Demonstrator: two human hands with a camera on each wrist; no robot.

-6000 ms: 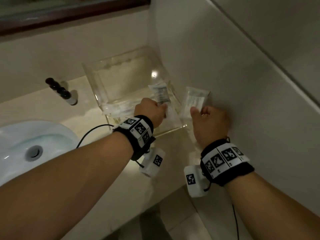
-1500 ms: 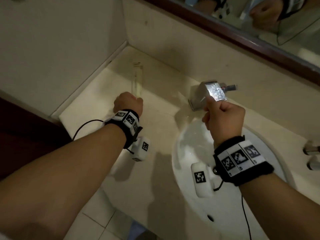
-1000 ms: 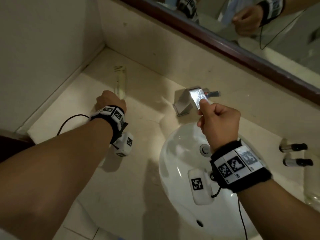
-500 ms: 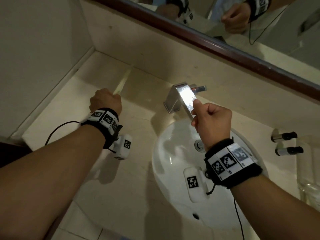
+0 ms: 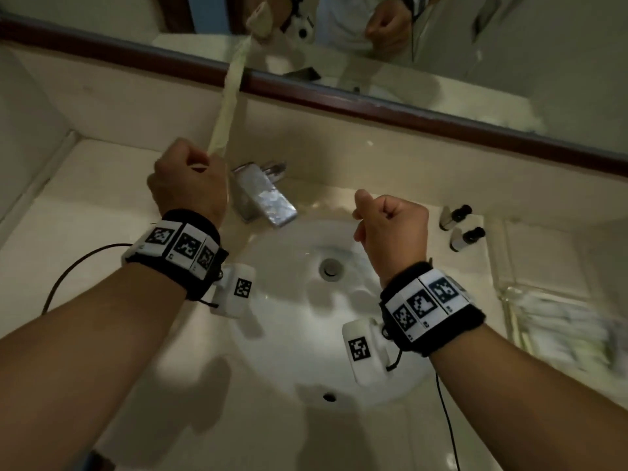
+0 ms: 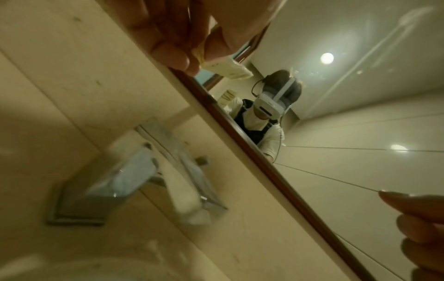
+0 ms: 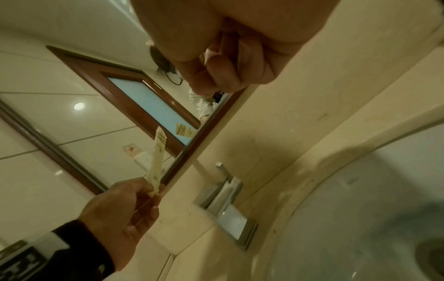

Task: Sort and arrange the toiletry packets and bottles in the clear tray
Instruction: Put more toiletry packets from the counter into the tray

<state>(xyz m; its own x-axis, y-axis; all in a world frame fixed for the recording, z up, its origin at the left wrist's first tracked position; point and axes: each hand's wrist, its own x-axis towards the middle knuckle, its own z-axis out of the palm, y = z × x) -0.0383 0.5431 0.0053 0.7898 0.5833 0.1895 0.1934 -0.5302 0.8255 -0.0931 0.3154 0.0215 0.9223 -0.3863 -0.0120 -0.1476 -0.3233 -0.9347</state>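
My left hand [image 5: 190, 178] pinches the lower end of a long cream packet [image 5: 231, 90], which stands upright above the faucet, in front of the mirror. The left wrist view shows my fingers [image 6: 173, 51] closed on the packet [image 6: 228, 70]; in the right wrist view my left hand [image 7: 134, 205] holds the same packet [image 7: 157, 157]. My right hand [image 5: 384, 222] hovers over the basin as a fist, and nothing shows inside it [image 7: 223, 66]. Two small black-capped bottles [image 5: 460, 227] lie on the counter to its right. The clear tray [image 5: 508, 297], blurred, holds white packets [image 5: 571, 331].
A square chrome faucet [image 5: 263, 198] sits between my hands, behind the white basin [image 5: 306, 351]. The mirror's dark wooden frame [image 5: 339, 96] runs along the back wall. Cream counter stretches left to the corner wall [image 5: 20, 113].
My left hand has lifted the long packet off the left counter and carried it right, up beside the faucet. My right hand shifted right over the basin. The tray has come into view.
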